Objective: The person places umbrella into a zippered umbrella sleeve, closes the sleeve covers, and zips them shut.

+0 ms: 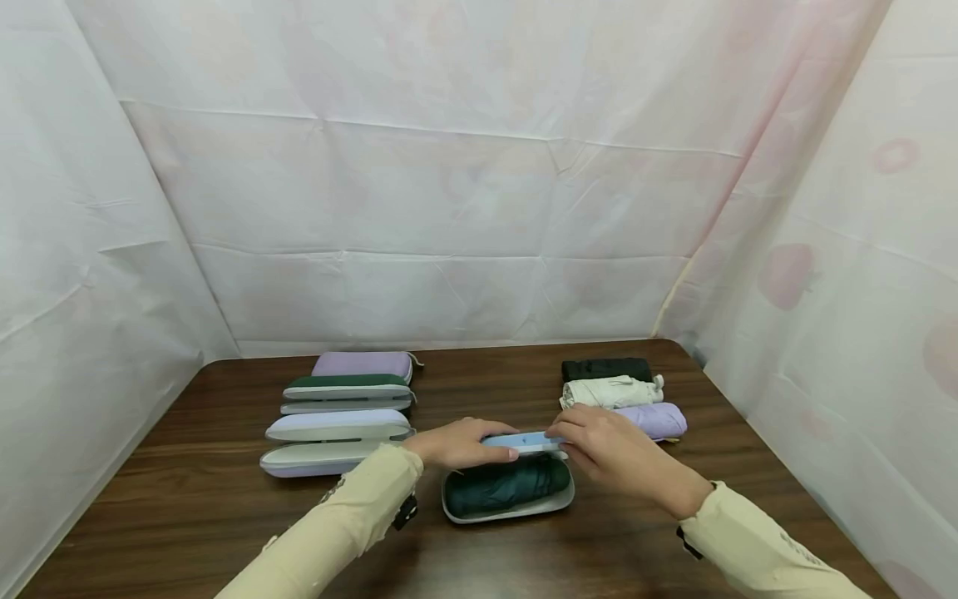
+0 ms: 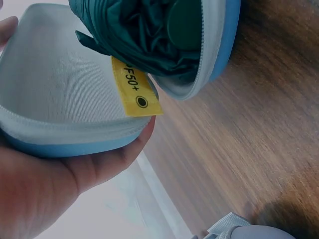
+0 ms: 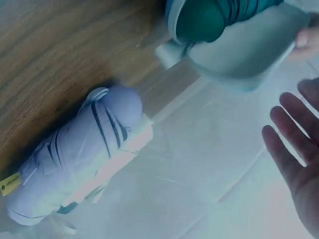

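Note:
A light blue zip case [image 1: 526, 442] stands open on the table in front of me, its lid raised. In its lower half lies a folded dark green umbrella [image 1: 509, 487]; a yellow tag [image 2: 133, 89] hangs from it over the lid's edge in the left wrist view. My left hand [image 1: 460, 443] grips the lid at its left side, thumb toward the near edge. At the lid's right end is my right hand [image 1: 619, 453] in the head view. The right wrist view shows that hand's fingers [image 3: 291, 117] straight and spread, apart from the case.
To the right lie folded umbrellas: lilac [image 1: 654, 420], white [image 1: 612, 391] and black [image 1: 606, 368]. On the left, a lilac-white case [image 1: 337, 426] and a green case [image 1: 348, 387] stand open, with a purple case [image 1: 362, 363] behind them. Curtains surround the wooden table [image 1: 187, 507].

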Motion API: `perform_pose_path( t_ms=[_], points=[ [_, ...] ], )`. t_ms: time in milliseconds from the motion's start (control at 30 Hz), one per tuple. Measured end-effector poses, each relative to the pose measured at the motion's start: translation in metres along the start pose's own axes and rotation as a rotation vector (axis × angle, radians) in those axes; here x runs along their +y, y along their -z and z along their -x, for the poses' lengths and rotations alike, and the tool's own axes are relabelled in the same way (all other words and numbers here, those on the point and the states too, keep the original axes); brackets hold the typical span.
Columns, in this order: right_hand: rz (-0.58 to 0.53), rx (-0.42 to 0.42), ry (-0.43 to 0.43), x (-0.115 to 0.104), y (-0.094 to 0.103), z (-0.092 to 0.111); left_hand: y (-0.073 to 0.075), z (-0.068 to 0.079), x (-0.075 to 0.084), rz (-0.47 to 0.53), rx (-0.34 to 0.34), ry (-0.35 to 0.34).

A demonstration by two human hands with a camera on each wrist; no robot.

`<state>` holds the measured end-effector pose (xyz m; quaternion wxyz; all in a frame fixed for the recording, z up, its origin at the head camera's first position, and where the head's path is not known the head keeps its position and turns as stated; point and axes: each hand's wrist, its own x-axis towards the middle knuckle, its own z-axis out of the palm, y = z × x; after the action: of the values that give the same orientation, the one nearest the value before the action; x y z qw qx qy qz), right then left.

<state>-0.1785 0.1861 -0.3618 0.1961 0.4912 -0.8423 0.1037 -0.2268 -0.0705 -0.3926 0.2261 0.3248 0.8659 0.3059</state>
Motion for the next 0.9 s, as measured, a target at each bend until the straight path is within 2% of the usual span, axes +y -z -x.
perform_pose_path(
  t_ms=[100, 267, 333, 433, 533, 733, 900],
  points=[
    [-0.064, -0.073, -0.051, 0.007, -0.001, -0.001, 0.000, 0.004, 0.002, -0.022, 0.000, -0.007],
    [-0.248, -0.245, -0.184, 0.010, -0.007, 0.002, -0.005, 0.008, 0.005, -0.125, 0.005, -0.019],
    [-0.321, -0.287, -0.214, 0.012, -0.009, 0.003, -0.008, 0.011, 0.006, -0.163, 0.017, -0.018],
    [-0.403, -0.303, -0.217, 0.014, -0.015, 0.007, -0.013, 0.015, 0.007, -0.209, 0.040, -0.035],
    [-0.439, -0.292, -0.193, 0.016, -0.020, 0.012, -0.019, 0.018, 0.008, -0.259, 0.068, -0.057],
    [-0.444, -0.260, -0.148, 0.016, -0.029, 0.016, -0.027, 0.021, 0.009, -0.326, 0.121, -0.076],
    [-0.393, -0.259, -0.141, 0.014, -0.033, 0.019, -0.034, 0.024, 0.009, -0.384, 0.159, -0.087]
  ],
)
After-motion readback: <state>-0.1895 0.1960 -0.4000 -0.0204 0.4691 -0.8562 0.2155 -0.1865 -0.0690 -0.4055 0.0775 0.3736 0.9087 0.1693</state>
